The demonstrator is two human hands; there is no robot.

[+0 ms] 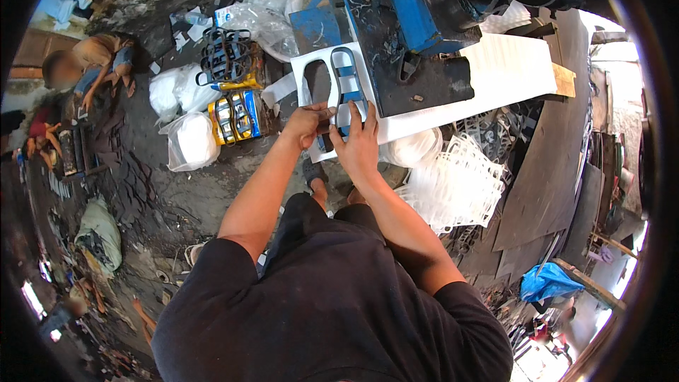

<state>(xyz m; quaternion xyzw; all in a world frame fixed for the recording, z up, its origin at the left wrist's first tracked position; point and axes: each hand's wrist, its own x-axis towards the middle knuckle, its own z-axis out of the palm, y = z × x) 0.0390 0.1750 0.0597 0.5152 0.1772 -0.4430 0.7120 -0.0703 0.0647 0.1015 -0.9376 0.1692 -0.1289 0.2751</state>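
A sole-shaped metal cutting die [346, 67] with blue cross-braces lies on a white foam sheet [403, 127]. Beside it, to the left, the sheet has a sole-shaped cutout [316, 83]. My left hand [305, 124] is closed at the die's near left edge, its fingers bent. My right hand [357, 143] grips the near end from the right, fingers over the rim and braces. Just past the die is the dark worn bed [431, 92] of a blue press [407, 0].
Left of the sheet, more dies stand on yellow-and-blue boxes [247, 113], with plastic-wrapped white bundles [191, 140] around them. Cut-out white sheet scraps [460, 184] pile up at right, near large dark sheets [544, 155]. Another person [99, 60] crouches at far left.
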